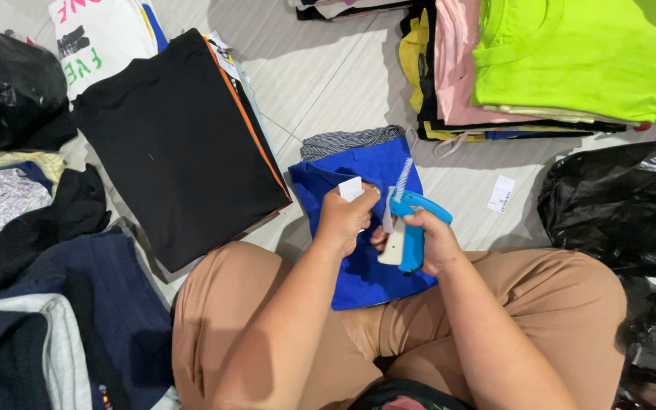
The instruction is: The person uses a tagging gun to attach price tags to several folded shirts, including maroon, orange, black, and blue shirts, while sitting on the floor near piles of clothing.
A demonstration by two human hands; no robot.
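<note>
I observe the right hand [430,243] closed around a blue and white tagging gun [408,231], its grip wrapped fully on the handle. The gun's long axis runs from the handle near the lap up and away toward the strip of white fasteners [403,176] at its top. The left hand [345,219] sits just beside it, to the left, pinching a small white paper tag [351,188] between thumb and fingers. Tag and gun nose lie close together; I cannot tell whether they touch. Both hands hover over a folded blue garment [358,273] resting across the lap and the tiled floor [328,76], with a grey striped garment [351,140] under its far edge.

Around: a stack of folded clothes topped in black [176,144] to the left, a stack topped in lime green [578,53] far right, black plastic bags [616,205] on the right, and a loose white tag [501,193] on the floor. Nothing stands between the hands.
</note>
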